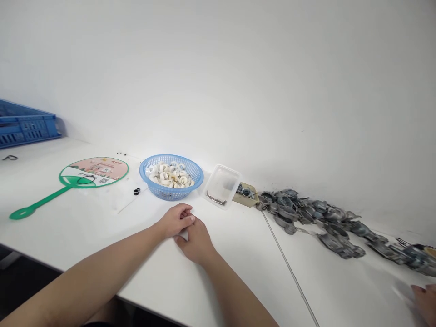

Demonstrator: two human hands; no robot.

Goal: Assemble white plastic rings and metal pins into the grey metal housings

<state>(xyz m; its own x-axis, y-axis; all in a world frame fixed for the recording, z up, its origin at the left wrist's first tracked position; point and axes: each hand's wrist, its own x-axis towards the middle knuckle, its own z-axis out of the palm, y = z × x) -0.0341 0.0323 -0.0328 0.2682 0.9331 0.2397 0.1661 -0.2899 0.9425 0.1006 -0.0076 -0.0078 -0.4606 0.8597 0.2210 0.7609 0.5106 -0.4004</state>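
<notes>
My left hand (176, 220) and my right hand (195, 240) lie together on the white table (102, 240), fingers curled and overlapping, with nothing visible in them. The nearest object is a blue plastic basket (171, 158) of white curved pieces, just beyond my left hand. A small clear plastic tray (218, 179) holding a bent metal piece sits to the right of the basket. A small black ring (136, 191) lies left of the basket.
A green-handled paper hand fan (93, 172) lies at the left, and a blue plastic crate (27, 125) stands beyond it. Grey metal parts (323, 218) spread along the wall at right. A thin metal rod (289, 268) lies across the table. Another person's hand (424, 302) enters at the bottom right corner.
</notes>
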